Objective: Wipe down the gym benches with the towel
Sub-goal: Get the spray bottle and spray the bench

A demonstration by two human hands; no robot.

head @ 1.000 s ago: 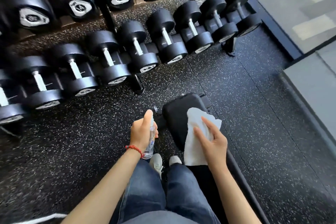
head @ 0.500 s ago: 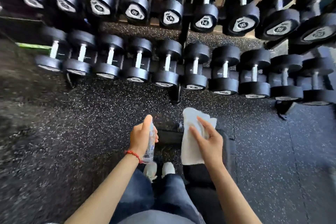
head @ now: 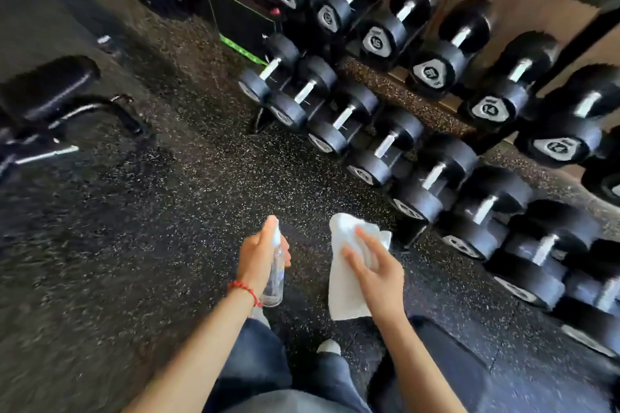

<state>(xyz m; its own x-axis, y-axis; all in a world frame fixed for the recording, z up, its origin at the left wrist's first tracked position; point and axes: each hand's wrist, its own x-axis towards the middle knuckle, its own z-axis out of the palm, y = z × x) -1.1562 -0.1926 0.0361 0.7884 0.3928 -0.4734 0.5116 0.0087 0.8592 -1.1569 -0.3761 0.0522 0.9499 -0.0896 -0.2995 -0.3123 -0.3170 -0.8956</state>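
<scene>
Towel (head: 345, 282): white, soft, limp; hangs folded from the right hand (head: 379, 273) above the floor (head: 151, 228), off any bench.
Right fingers (head: 364, 240): spread flat over the cloth, thumb hidden beneath.
Left hand (head: 258, 258): fingers curled round a clear spray bottle (head: 275, 273).
Handling: light, likely bunches; best gripped mid-fold.
Bench (head: 50, 87): dark pad, far left.

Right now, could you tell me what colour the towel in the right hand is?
White, plain; the towel shows best in the head view.

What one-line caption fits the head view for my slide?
Left hand holds a spray bottle, right hand a towel, beside dumbbells.
</scene>
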